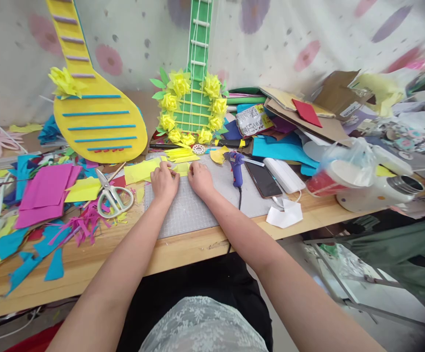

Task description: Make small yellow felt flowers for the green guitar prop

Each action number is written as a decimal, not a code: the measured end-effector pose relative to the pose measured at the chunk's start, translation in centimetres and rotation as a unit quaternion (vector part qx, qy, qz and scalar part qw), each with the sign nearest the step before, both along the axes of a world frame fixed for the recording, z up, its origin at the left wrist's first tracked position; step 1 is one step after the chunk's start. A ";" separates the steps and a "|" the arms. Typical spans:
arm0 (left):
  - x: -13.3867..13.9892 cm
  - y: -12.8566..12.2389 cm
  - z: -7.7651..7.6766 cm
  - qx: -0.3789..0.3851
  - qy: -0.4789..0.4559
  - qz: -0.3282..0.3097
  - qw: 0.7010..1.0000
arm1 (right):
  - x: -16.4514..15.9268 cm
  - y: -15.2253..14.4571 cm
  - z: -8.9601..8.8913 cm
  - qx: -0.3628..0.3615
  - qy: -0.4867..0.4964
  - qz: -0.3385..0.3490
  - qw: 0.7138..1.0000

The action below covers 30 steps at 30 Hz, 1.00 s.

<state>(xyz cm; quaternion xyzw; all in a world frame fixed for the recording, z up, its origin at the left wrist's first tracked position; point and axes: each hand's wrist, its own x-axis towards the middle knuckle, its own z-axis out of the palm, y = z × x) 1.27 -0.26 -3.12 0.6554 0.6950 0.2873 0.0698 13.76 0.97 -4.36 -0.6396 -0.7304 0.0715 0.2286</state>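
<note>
A small strip of yellow crepe paper (182, 169) stretches between my two hands above the grey cutting mat (186, 215). My left hand (165, 182) is closed, pinching the strip's left end. On the right end, my right hand (200, 181) is closed with bent fingers; the fingertips are partly hidden. A larger yellow crepe sheet (141, 171) lies just left of my left hand. Behind the hands rest yellow cut strips (181, 155) and a white tape roll (198, 149). To the right of my right hand stands a purple glue gun (235, 168).
White-handled scissors (114, 198) lie left among magenta paper (45, 193) and scraps. A yellow cardboard instrument (102, 124) and a green one with yellow flowers (193, 110) lean at the back. Right are a phone (263, 180), a power bank (284, 175), a cup (339, 177) and another person's sleeve (391, 249).
</note>
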 end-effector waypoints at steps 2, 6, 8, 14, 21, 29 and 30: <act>0.0 -0.1 0.0 -0.002 -0.006 0.002 1.000 | 0.0 0.0 0.0 0.004 -0.021 0.006 1.000; 0.0 -0.2 0.3 -0.003 0.023 -0.011 1.000 | -0.2 -0.3 0.4 0.002 -0.058 0.010 0.998; 0.1 -0.2 0.4 -0.002 0.053 -0.028 0.998 | -0.3 -0.5 0.6 -0.009 -0.070 0.005 0.997; -0.1 0.2 0.3 -0.007 0.075 -0.067 0.995 | -0.2 -0.6 0.7 -0.018 -0.084 0.011 0.996; 0.1 0.2 0.1 -0.008 0.076 -0.059 0.995 | -0.3 -0.6 0.9 -0.023 -0.048 0.010 0.999; 0.3 0.6 0.1 -0.035 0.075 -0.046 0.996 | -0.2 -0.5 0.6 -0.017 -0.041 0.016 0.999; 0.3 0.5 0.1 -0.033 0.076 -0.045 0.996 | -0.2 -0.5 0.5 -0.016 -0.039 0.016 0.999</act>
